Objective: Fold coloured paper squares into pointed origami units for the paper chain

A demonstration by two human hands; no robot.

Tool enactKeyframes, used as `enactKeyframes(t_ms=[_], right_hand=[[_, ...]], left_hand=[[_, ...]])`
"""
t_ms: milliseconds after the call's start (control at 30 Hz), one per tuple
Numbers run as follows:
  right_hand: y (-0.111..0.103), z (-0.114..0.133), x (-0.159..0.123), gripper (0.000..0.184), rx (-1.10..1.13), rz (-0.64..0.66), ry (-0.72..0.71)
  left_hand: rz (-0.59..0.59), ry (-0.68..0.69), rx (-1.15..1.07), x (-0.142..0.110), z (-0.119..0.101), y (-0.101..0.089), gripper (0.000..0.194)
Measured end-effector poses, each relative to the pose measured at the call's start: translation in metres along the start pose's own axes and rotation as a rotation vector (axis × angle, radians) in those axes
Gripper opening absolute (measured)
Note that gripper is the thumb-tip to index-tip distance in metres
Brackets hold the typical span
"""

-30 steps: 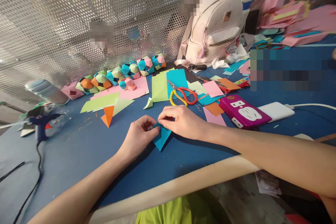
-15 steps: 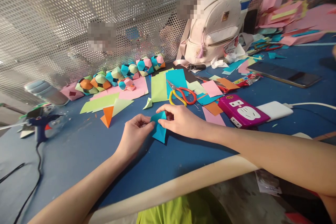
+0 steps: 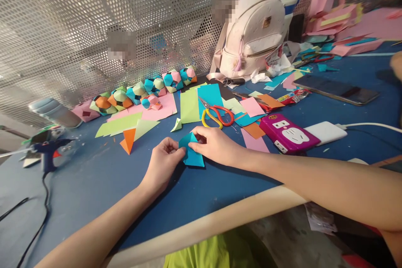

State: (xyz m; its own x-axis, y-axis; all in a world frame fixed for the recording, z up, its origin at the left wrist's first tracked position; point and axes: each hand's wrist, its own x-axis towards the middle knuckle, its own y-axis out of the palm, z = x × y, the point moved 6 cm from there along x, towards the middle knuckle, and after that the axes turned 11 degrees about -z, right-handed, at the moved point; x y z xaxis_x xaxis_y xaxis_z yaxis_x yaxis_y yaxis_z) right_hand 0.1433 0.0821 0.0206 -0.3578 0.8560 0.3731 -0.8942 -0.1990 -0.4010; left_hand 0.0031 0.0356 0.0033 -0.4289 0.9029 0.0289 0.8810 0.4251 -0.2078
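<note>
A piece of blue paper is held between my two hands, just above the table near its front edge. My left hand pinches its left side between thumb and fingers. On the upper right side, my right hand closes thumb and fingers on the same paper. Beyond my hands lie scissors with one yellow and one red handle. A small folded pale green piece rests just past the blue paper. To the left are an orange folded piece and a pale green one.
Folded paper balls line the mesh wall. At left stand a glue gun and a bottle. A backpack, a phone and a purple power strip are to the right. Part of another person's hand shows at the right edge.
The blue paper has turned between my hands, its lower corner swinging to the right. Both hands keep their pinch and have hardly moved.
</note>
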Motion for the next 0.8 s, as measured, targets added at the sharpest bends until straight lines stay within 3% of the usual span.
enactKeyframes(t_ms=[100, 367, 800], right_hand=[[0.000, 0.001, 0.000, 0.016, 0.006, -0.034, -0.063], [0.000, 0.007, -0.004, 0.009, -0.012, -0.096, -0.391], [0.000, 0.011, -0.013, 0.021, -0.050, -0.143, -0.647]], left_hand=[[0.004, -0.009, -0.018, -0.001, 0.000, 0.001, 0.022], [0.065, -0.150, -0.211, -0.003, 0.003, 0.008, 0.025], [0.074, -0.221, -0.271, -0.004, 0.006, 0.008, 0.024]])
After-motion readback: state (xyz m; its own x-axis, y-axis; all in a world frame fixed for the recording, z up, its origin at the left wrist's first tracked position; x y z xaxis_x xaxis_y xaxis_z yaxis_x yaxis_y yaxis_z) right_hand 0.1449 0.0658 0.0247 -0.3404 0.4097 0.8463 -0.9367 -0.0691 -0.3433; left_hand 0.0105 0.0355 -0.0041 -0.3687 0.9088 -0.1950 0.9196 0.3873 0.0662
